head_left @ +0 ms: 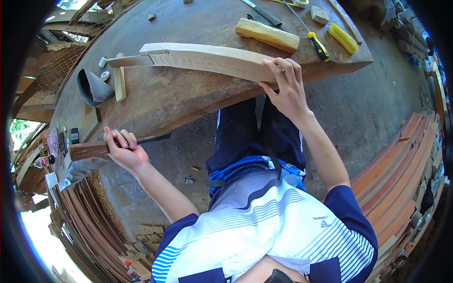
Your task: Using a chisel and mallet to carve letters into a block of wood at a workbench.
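My left hand (126, 150), fingers curled closed, grips a flat tool beside the bench's left front edge. The tool has a broad brown wooden handle (87, 151) and a narrow dark strip, maybe a blade (158, 137), sticking out to the right. My right hand (285, 87) pinches the right end of a long, slightly curved pale wooden piece (203, 57), thumb below and fingers over the top. This piece lies along the bench's front part. At its left end a thinner flat section (130, 61) extends over a small wooden strip (120, 85).
On the wooden bench (188, 26) lie a wooden block (267, 35), a yellow-black screwdriver (318, 47), a yellow brush (343, 38) and a file-like tool (266, 15). A grey tube (94, 88) sits left. Stacked boards (396, 155) line the right floor, more boards (89, 212) the left.
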{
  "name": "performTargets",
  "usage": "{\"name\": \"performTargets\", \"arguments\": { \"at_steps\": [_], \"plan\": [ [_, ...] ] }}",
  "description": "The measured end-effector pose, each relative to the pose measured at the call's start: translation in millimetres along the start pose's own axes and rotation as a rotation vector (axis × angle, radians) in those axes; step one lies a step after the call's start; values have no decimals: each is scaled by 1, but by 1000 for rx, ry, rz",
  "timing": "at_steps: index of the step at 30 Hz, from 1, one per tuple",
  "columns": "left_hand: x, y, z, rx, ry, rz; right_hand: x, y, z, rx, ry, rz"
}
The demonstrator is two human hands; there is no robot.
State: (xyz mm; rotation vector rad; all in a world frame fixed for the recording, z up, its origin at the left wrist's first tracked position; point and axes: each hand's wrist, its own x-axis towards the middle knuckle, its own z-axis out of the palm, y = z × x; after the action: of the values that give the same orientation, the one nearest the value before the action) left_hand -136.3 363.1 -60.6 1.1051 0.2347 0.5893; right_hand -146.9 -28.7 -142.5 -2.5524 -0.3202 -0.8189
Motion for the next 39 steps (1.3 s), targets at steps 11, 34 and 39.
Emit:
{"name": "performTargets", "arguments": {
  "at_steps": [11,34,39],
  "plan": [
    [-5,9,2,-28,-39,35,3,-16,17,10,181,-46],
    [6,5,106,-235,-442,-46,14,-35,16,380,-76,286],
    [7,26,122,-255,-582,20,18,-28,7,423,-129,240]
  ]
}}
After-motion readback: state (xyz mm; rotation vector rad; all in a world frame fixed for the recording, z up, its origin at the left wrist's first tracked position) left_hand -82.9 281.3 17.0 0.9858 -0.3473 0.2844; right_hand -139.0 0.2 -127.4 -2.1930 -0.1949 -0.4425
